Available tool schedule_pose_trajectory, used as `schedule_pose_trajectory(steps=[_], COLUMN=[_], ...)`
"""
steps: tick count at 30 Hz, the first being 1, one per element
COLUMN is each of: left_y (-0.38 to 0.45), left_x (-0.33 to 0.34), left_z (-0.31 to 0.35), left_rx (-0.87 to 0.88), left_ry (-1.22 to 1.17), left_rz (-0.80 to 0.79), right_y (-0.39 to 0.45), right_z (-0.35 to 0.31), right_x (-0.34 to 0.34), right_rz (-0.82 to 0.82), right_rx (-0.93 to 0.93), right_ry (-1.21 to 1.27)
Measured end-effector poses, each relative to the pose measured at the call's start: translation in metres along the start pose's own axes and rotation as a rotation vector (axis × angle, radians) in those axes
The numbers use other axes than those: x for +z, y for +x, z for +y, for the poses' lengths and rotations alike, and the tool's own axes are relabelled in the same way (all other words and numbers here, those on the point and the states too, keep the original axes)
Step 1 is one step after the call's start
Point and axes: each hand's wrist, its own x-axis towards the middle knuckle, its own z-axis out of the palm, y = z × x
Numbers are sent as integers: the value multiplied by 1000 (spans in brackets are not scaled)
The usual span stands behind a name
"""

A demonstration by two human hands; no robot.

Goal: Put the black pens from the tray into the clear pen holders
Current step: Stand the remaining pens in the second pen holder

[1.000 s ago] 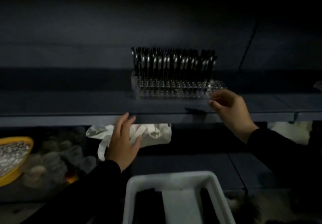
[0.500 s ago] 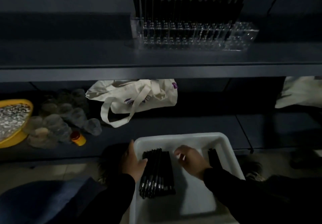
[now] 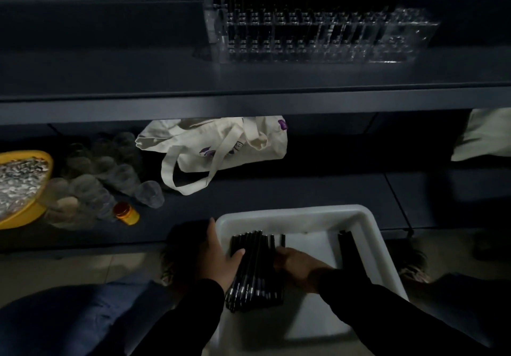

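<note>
Inside white plastic tray (image 3: 367,234): left hand (image 3: 221,256) steadying black pen bundle (image 3: 255,267), thumb pressing on; right hand (image 3: 297,267) curled beside, grip unclear. Probably gathering for clear acrylic holder (image 3: 326,37) above.

Pens (image 3: 255,270) lie in the tray (image 3: 370,234) below the shelved holders (image 3: 401,37).

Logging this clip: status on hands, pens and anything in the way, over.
Left hand and right hand on the black pens in the white tray. Clear pen holder on shelf, mostly full, right end free. Nothing in the way.
</note>
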Motion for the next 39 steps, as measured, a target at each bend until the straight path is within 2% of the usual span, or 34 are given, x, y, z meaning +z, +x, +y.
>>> schedule_pose_trajectory(steps=[2,3,6,9,12,13,15,17,21,28,35,39], left_y=[0,0,1,2,0,-1,-5,-10,-19,-25,-1,25], left_x=[0,0,0,-2,-5,-7,-14,-23,-45,-88,-133,-148], left_z=[0,0,0,0,5,9,19,34,73,160,227,251], left_rx=[-2,-8,-28,-20,10,30,87,151,324,584,641,562], left_ry=[17,24,29,22,78,108,127,117,-49,-194,-208,-274], left_rz=[6,6,6,-1,28,55,120,171,313,470,474,303], right_y=[-4,-5,-11,-22,-43,-52,-66,-79,-109,-172,-220,-230], right_z=[-5,-5,-8,-8,-18,-22,-34,-48,-80,-154,-223,-244], right_x=[-2,-2,-4,-9,-25,-31,-44,-57,-87,-151,-227,-274], right_rz=[11,15,18,35,25,72,153,251,411,581,805,843], right_rx=[48,34,34,-97,-112,-155,-245,-307,-483,-675,-779,-729], right_ry=[80,13,22,-131,-210,-229,-256,-166,-73,57,61,10])
